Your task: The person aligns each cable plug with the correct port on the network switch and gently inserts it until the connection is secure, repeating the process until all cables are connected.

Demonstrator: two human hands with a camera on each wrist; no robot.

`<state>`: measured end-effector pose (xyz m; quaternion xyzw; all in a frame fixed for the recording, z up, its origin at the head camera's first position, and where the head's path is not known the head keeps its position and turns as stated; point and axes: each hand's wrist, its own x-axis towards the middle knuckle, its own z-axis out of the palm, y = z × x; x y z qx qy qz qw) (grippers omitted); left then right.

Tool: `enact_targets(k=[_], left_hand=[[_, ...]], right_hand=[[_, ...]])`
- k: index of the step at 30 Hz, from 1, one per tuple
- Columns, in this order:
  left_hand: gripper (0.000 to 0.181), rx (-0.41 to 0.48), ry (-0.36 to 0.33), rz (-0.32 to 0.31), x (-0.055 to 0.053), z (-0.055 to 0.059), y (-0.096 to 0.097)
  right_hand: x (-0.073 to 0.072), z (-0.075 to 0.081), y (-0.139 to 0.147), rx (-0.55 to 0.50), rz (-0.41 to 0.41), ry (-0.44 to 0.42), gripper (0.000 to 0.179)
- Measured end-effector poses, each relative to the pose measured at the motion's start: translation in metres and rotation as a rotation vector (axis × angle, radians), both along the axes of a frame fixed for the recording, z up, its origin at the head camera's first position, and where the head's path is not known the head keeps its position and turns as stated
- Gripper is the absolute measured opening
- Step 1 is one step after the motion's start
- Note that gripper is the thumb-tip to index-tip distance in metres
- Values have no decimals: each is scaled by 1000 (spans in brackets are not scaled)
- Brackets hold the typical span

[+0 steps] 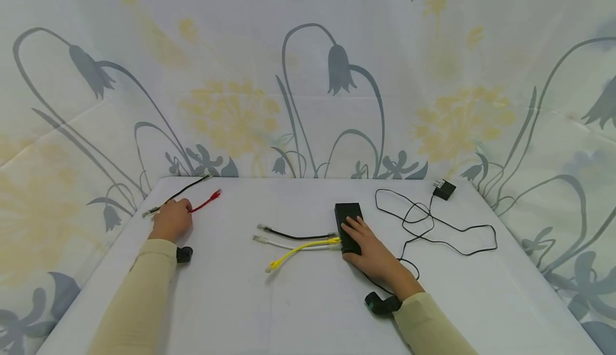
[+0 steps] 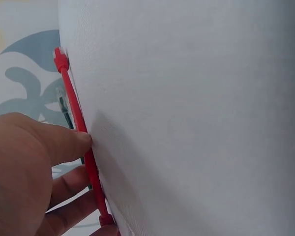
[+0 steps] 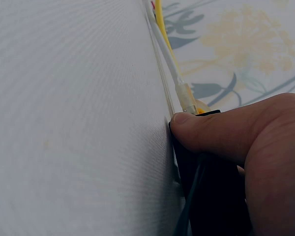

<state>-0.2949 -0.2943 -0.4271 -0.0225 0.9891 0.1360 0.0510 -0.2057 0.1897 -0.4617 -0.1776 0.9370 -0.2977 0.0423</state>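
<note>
In the head view my left hand is at the far left of the white table. Its thumb and fingers pinch a short red network cable, whose plug end points away in the left wrist view. A black network cable lies right behind that hand. My right hand holds a black network switch, fingers across its top and thumb at its near edge. Black, white and yellow network cables run out of the switch's left side.
A thin black cord loops over the table's right side to a black power adapter near the back edge. Behind the white table hangs a flower-printed curtain. Dark wrist cameras sit beside both wrists.
</note>
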Motion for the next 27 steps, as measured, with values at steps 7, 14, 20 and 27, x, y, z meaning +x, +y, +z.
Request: enact_targets(k=[7,14,20,27], left_hand=[[19,-2,-5,-48,0,-4,-6],[11,26,45,-161,4,-7,-9],[13,47,72,-177,9,-6,-5],[21,38,76,-190,11,-5,9]], right_hand=[[-1,0,0,0,9,4,71],[0,-2,1,0,7,9,71],[0,-5,3,2,10,11,71],[-1,-5,2,-3,13,15,71]])
